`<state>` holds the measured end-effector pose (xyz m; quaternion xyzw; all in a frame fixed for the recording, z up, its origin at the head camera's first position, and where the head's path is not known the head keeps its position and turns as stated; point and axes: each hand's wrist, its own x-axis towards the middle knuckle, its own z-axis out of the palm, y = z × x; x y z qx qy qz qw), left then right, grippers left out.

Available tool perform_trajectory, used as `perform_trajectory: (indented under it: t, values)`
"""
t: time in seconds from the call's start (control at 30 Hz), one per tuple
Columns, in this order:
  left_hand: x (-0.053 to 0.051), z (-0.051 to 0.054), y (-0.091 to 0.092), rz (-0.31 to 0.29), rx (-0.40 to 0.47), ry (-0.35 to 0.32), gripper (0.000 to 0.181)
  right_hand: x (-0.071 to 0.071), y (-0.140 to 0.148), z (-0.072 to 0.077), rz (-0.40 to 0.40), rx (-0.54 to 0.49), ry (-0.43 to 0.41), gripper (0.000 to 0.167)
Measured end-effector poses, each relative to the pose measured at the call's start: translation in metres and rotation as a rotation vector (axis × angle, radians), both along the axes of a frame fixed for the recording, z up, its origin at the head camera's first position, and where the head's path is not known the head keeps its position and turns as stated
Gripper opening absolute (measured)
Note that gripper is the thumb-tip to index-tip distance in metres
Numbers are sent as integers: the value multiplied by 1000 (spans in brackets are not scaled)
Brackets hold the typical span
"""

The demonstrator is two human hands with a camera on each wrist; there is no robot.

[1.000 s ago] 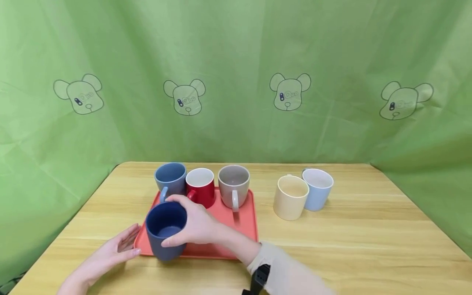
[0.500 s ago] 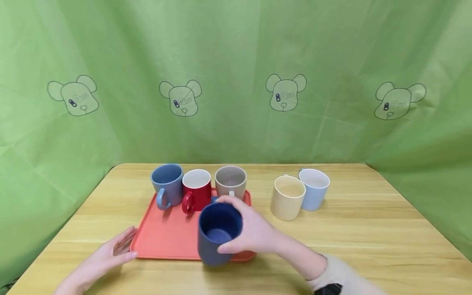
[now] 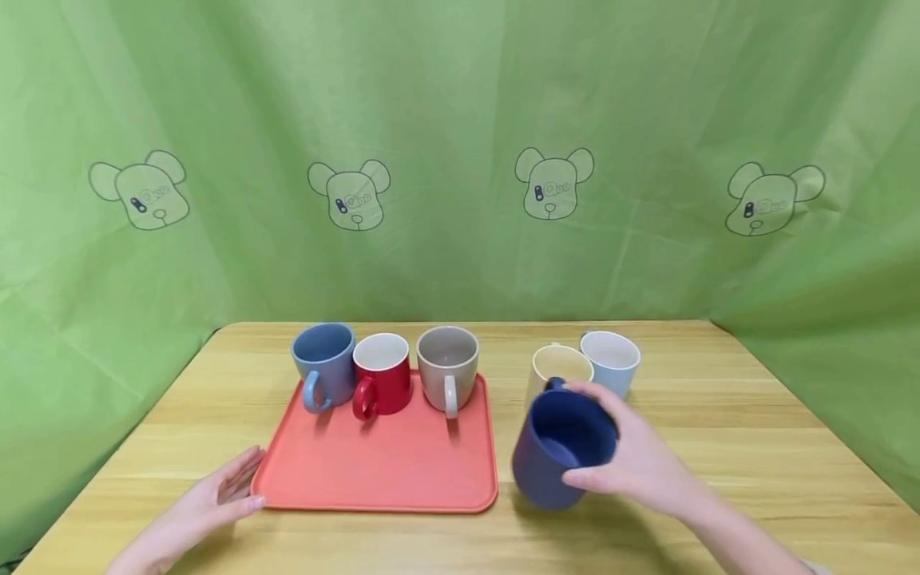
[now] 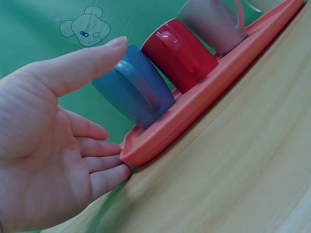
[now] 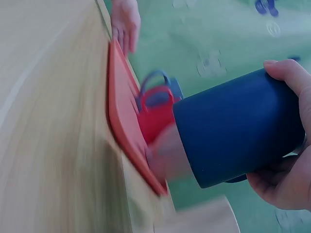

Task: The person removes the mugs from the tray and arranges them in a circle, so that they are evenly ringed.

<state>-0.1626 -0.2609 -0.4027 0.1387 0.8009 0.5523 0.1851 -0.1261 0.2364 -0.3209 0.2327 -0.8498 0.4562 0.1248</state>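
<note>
My right hand (image 3: pixel 636 459) grips a navy blue mug (image 3: pixel 549 467) around its upper body, thumb on the near side. In the head view the mug is tilted to the right of the tray; in the right wrist view the same navy mug (image 5: pixel 238 128) fills the middle. With fingers fairly straight, my left hand (image 3: pixel 208 503) touches the left edge of the coral-red tray (image 3: pixel 374 479). Along the tray's back stand a blue mug (image 3: pixel 334 371), a red mug (image 3: pixel 391 383) and a grey mug (image 3: pixel 446 363), their handles toward me.
Behind the navy mug stands a cream mug (image 3: pixel 561 363), partly hidden by it. A light blue mug (image 3: pixel 611 359) sits beside the cream one, farther right. The wooden table (image 3: pixel 726 447) stretches to both sides, and a green curtain (image 3: pixel 446 96) hangs behind.
My right hand has carried the navy mug rightward, from over the tray's front left across to the right of the tray. The left hand stays at the tray's left edge.
</note>
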Motion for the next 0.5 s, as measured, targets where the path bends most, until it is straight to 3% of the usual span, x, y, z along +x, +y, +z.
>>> perform_trajectory:
  t: [0.13,0.3,0.5]
  values:
    - [0,0,0,7,-13,1,77,7,33,-5,-160,63,2,85]
    - [-2,2,1,22,-32,-21,78,6,73,-13,-353,162,-66,84]
    - [-2,2,1,23,-40,-41,79,-3,109,-22,-465,215,-197,86]
